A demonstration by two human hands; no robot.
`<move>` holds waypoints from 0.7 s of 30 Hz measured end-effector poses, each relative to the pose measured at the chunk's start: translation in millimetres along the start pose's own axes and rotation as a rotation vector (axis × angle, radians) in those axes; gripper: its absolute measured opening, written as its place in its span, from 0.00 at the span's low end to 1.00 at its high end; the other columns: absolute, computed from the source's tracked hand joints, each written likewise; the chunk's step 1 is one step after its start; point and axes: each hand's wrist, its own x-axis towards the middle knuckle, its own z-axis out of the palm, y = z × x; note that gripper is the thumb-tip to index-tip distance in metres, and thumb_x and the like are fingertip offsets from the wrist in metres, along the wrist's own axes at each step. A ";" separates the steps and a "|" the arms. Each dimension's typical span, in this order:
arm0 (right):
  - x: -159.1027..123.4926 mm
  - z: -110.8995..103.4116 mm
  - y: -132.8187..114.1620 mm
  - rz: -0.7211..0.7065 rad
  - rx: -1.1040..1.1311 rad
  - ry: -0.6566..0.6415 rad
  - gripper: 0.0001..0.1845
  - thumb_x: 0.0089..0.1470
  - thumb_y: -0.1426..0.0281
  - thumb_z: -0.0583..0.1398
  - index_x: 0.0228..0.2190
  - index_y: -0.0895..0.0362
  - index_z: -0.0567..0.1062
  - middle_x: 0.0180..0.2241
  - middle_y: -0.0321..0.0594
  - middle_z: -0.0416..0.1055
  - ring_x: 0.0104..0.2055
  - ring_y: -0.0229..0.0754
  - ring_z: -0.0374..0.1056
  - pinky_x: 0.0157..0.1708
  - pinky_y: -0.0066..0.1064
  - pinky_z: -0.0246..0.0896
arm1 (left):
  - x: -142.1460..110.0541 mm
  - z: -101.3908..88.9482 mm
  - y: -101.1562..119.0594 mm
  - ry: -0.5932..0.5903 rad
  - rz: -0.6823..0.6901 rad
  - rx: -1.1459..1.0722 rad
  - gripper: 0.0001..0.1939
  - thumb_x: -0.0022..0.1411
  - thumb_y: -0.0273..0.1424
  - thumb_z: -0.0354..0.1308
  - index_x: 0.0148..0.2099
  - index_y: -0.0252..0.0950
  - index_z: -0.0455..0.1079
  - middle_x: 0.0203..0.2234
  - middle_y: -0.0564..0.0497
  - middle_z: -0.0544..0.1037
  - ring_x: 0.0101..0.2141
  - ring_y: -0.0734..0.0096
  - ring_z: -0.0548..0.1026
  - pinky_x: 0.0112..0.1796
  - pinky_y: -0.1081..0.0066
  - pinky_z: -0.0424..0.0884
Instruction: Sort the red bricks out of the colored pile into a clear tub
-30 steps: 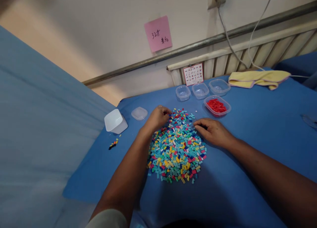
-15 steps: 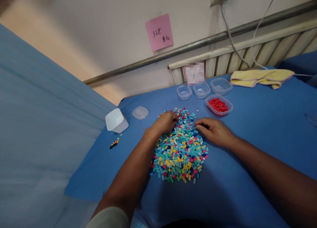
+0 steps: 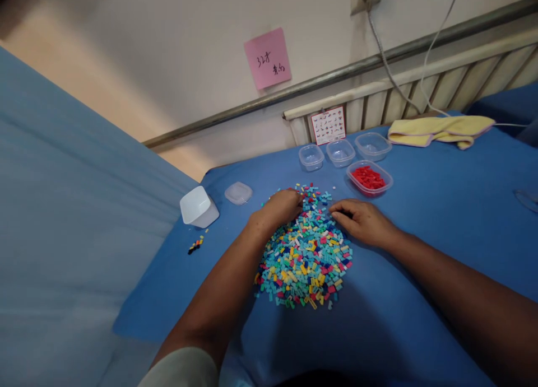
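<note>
A heap of small coloured bricks, mostly turquoise with yellow, red and blue, lies on the blue table cover. My left hand rests on the heap's far left edge, its fingers curled down into the pieces. My right hand lies at the heap's far right edge with its fingers bent and the tips tucked under. What either hand pinches is hidden. A clear tub of red bricks stands just beyond my right hand.
Three clear tubs stand in a row at the back, beside a small card. A white tub lies tipped at the left near a lid and a few stray bricks. A yellow cloth lies back right.
My left hand has slid a little to the right, onto the far edge of the heap. My right hand has stayed in place.
</note>
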 end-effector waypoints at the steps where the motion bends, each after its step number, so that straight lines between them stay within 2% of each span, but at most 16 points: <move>1: 0.0 -0.1 -0.3 0.002 0.001 0.001 0.10 0.69 0.64 0.62 0.43 0.51 0.84 0.41 0.40 0.85 0.42 0.47 0.80 0.44 0.38 0.71 | 1.2 0.0 -0.5 -0.001 -0.001 -0.003 0.07 0.69 0.26 0.59 0.40 0.33 0.80 0.37 0.46 0.82 0.35 0.65 0.77 0.44 0.63 0.73; 6: 0.6 -0.5 -3.0 0.015 0.006 -0.004 0.09 0.69 0.65 0.62 0.43 0.51 0.84 0.40 0.40 0.85 0.41 0.47 0.80 0.43 0.38 0.71 | 4.2 -4.0 -6.9 0.022 0.020 -0.047 0.08 0.69 0.27 0.59 0.39 0.33 0.79 0.34 0.47 0.82 0.30 0.68 0.72 0.39 0.66 0.70; 11: 1.5 -1.1 -5.0 0.009 0.004 0.012 0.09 0.69 0.65 0.62 0.42 0.50 0.84 0.40 0.40 0.85 0.42 0.48 0.80 0.44 0.39 0.71 | 11.3 -10.0 -3.8 0.104 0.046 -0.116 0.11 0.71 0.31 0.58 0.46 0.35 0.81 0.41 0.43 0.84 0.37 0.64 0.77 0.40 0.67 0.68; 16: 2.8 -2.2 -5.8 0.008 0.006 -0.001 0.09 0.68 0.66 0.62 0.42 0.51 0.84 0.40 0.40 0.85 0.42 0.47 0.80 0.45 0.38 0.71 | 23.4 -6.4 3.4 0.121 0.106 -0.162 0.16 0.70 0.29 0.58 0.56 0.36 0.81 0.44 0.43 0.84 0.40 0.62 0.78 0.43 0.68 0.70; 21: 3.0 -2.6 -6.0 0.014 0.003 -0.006 0.09 0.69 0.66 0.62 0.43 0.51 0.84 0.40 0.40 0.85 0.43 0.47 0.80 0.45 0.38 0.71 | 30.1 2.0 2.8 0.115 0.128 -0.227 0.12 0.66 0.26 0.58 0.45 0.35 0.84 0.43 0.41 0.84 0.40 0.60 0.77 0.46 0.65 0.70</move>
